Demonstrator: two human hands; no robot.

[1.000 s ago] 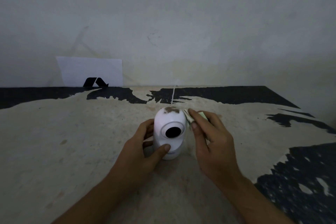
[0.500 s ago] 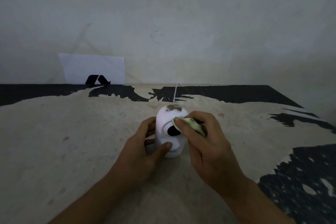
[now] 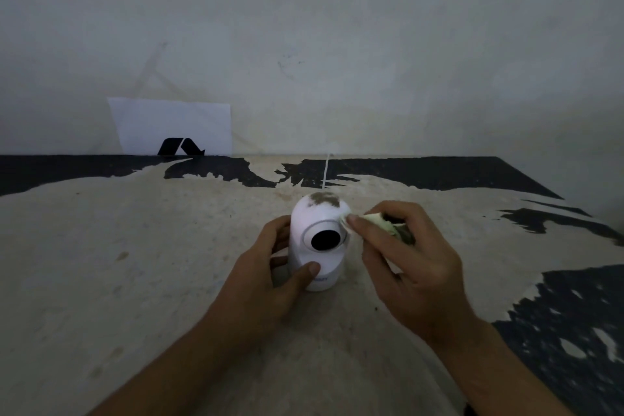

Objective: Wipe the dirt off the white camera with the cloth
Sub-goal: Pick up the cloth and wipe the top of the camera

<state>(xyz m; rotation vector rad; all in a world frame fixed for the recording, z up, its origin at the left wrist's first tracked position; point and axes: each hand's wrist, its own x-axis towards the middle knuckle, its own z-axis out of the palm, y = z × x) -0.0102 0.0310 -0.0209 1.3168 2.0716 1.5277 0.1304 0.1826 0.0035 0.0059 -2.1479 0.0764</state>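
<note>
A small white camera (image 3: 312, 224) with a round black lens stands upright on the worn table (image 3: 135, 280). A brown dirt patch (image 3: 325, 200) covers its top. My left hand (image 3: 266, 280) grips its lower body, thumb across the front base. In my right hand (image 3: 410, 267) is a folded pale cloth (image 3: 378, 221), pinched between thumb and fingers, its tip touching the camera's upper right side beside the lens ring.
A white sheet of paper (image 3: 172, 125) with a black mark leans against the wall at the back left. A thin white cable (image 3: 327, 170) runs from behind the camera to the wall. Black patches show through the tabletop at the back and right.
My right hand has drawn the cloth off the lens front, rightwards and slightly up, to the camera's upper right side. The left hand keeps the same grip.
</note>
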